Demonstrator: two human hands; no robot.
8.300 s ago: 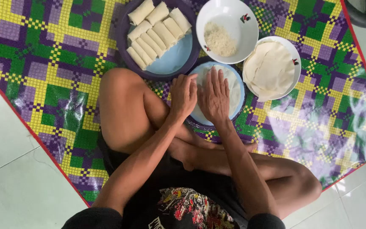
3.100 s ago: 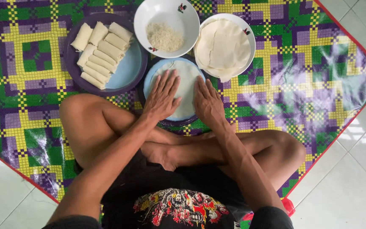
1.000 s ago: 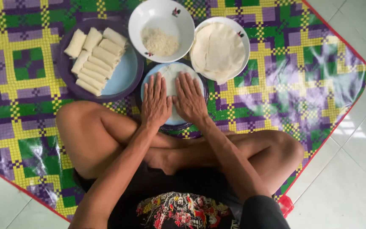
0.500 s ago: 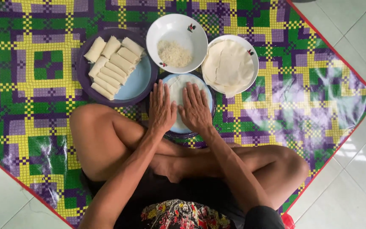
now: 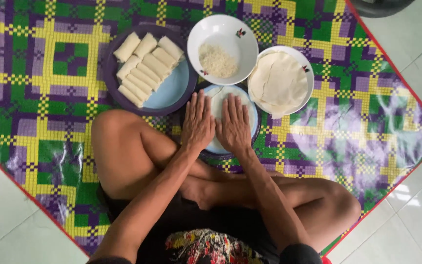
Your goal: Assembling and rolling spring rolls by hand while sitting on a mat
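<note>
1. Two hands lie flat and side by side on the pale wrapper (image 5: pixel 219 100) in front of me: my left hand (image 5: pixel 198 123) and my right hand (image 5: pixel 234 125), fingers straight and close together, palms down, holding nothing.
2. Directly under my palms is the wrapper, spread on a small light-blue plate (image 5: pixel 255 117); only its far part shows beyond my fingertips, so I cannot tell its long axis. Both hands are equally near it, the left over its left half, the right over its right.
3. Just beyond my fingertips stands a white bowl (image 5: pixel 223 30) with a small heap of pale shredded filling (image 5: pixel 216 61).
4. Far right of the hands, a white plate carries a stack of flat wrappers (image 5: pixel 278 83), touching the blue plate's rim.
5. Far left, a purple-rimmed dish (image 5: pixel 172 93) holds finished rolls (image 5: pixel 145 66) in slanting rows.
6. Everything rests on a checked mat (image 5: pixel 50 73) of purple, green and yellow on the tiled floor (image 5: pixel 6 234); I see no packages or labels.
</note>
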